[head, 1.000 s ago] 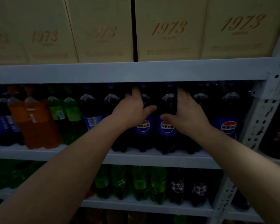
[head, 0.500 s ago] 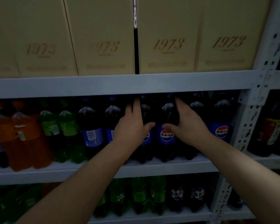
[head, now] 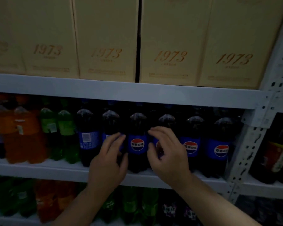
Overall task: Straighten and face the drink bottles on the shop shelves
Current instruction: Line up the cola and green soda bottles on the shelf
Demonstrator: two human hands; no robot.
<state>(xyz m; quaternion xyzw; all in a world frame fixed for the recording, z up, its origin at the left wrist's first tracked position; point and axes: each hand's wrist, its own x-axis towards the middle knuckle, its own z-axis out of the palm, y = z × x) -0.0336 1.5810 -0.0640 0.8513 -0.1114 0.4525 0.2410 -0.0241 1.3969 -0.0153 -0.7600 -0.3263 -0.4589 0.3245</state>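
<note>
- 6 dark cola bottles [head: 193, 128] stand upright in a tight row on the middle shelf [head: 39, 170]. their shoulders touch or nearly touch, and their caps sit just under the edge of the upper shelf [head: 121, 93].
- the 3rd cola bottle [head: 137, 144] from the left shows its round logo to the front and stands between the 2 hands.
- left hand [head: 108, 162]: the fingers are nearly straight, with the tips on the label of the 2nd cola bottle [head: 110, 121]. the grip is loose and holds nothing.
- right hand [head: 168, 159]: the fingers are curled in front of the 4th cola bottle [head: 167, 119] and hide its label. i cannot tell whether the grip closes on the bottle.
- the 1st cola bottle [head: 87, 139] shows a barcode to the front.
- green bottles [head: 59, 131] and orange bottles [head: 23, 136] crowd the left of the row.
- a perforated metal post [head: 252, 144] stands just beside the last cola bottle on the right.
- tan boxes marked 1973 [head: 170, 46] stand on the upper shelf.
- open room lies only in front of the shelf edge.
</note>
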